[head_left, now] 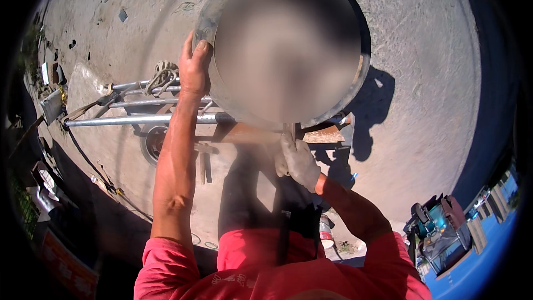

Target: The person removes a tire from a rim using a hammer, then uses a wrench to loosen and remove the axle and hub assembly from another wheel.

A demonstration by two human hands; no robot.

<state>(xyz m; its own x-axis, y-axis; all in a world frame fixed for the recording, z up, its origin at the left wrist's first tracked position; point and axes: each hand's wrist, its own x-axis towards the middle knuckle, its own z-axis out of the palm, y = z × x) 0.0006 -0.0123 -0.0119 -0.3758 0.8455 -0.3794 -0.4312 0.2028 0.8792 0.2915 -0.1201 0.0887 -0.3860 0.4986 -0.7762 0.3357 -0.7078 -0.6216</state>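
Observation:
A large round thing with a dark grey rim [208,30] stands in front of me; its whole middle is blurred, so I cannot tell its kind. My bare left hand [195,69] grips the rim's left side, with the thumb on the face of it. Below the rim, my right hand [300,161] in a pale, dusty glove is closed around a narrow bar-like handle [291,128], whose upper end runs into the blur. Under the round thing lies a rusty brown metal plate [244,132], partly covered by it.
Metal tubes [133,120] of a frame reach left, with coiled rope [162,76] over them and a small wheel [154,143] below. A can [326,231] stands by my legs. Right, a cluttered chair-like frame [441,233] stands on the concrete ground [422,78].

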